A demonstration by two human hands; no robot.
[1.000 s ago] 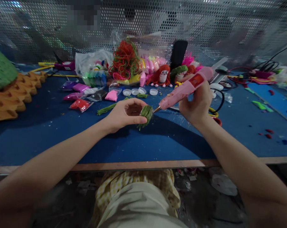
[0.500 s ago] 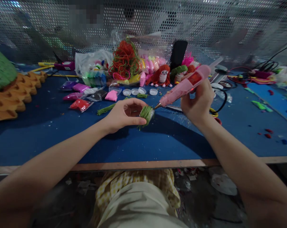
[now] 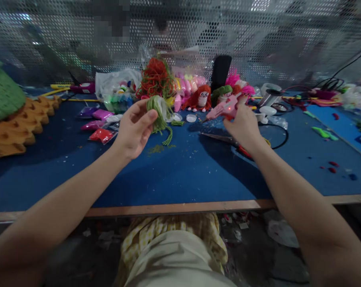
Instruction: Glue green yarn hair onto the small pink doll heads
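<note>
With the red-haired doll (image 3: 203, 97) as the landmark, the person's left hand (image 3: 135, 127) is to its left and nearer the person, its grip pinched between thumb and fingers on a bundle of green yarn (image 3: 159, 114) raised above the table (image 3: 174, 179). To the doll's right and nearer the person, the right hand (image 3: 243, 121) has its grip closed around a pink glue gun (image 3: 224, 108), though its fingers are partly hidden; the nozzle points below the doll, and whether it touches the table cannot be told. As for progress, the yarn already covers part of a clear, shiny piece, while one tuft hangs loose; whether any glue has set is too small to tell. Scissors (image 3: 219, 138) lie nearer the person than the doll, unheld, and a short green strand bunch (image 3: 177, 123) lies to its near left, unattached. What else is left cannot be told.
</note>
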